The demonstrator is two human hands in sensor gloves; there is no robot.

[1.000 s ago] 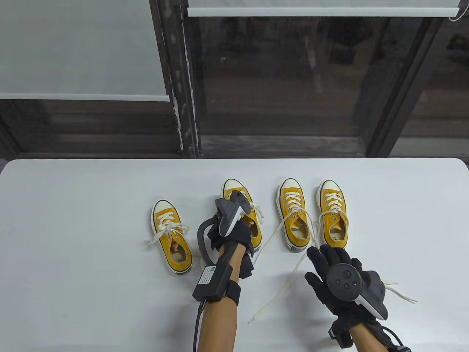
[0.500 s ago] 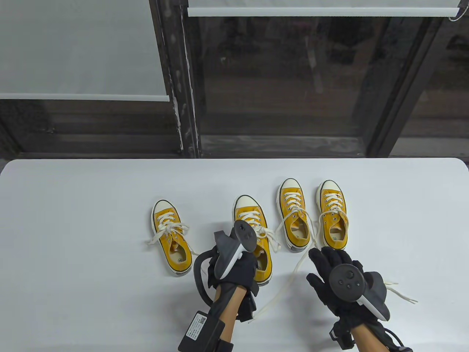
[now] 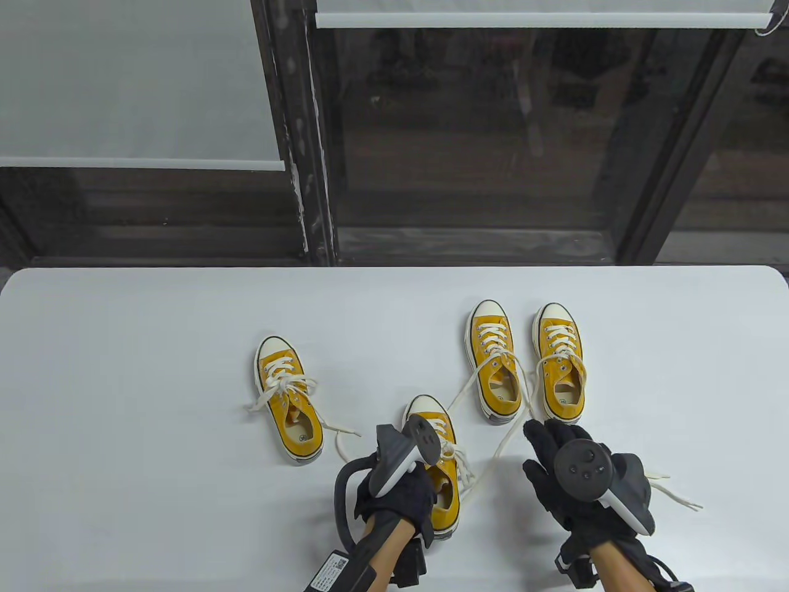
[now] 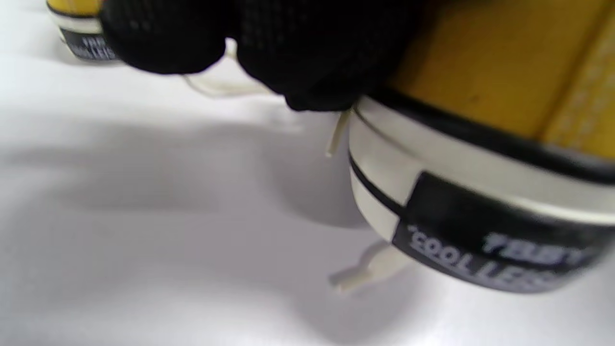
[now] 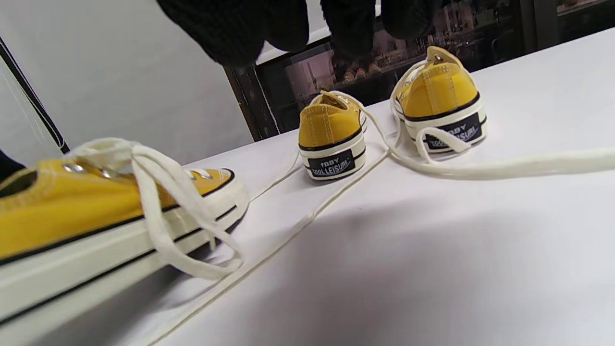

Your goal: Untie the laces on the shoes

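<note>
Several yellow sneakers with cream laces stand on the white table. My left hand grips the heel of the second sneaker; its lace loops hang over its right side. In the left wrist view my fingers sit on that heel. My right hand is open and empty, fingers spread, just right of it. The far-left sneaker has a tied bow. The two right sneakers have loose laces trailing toward me.
A loose lace end lies on the table right of my right hand. In the right wrist view the two right sneakers' heels face me, with a lace across the table. A dark window frame stands behind the table.
My left hand has dragged the second sneaker from beside the others toward the table's front edge. My right hand has stayed almost still, open.
</note>
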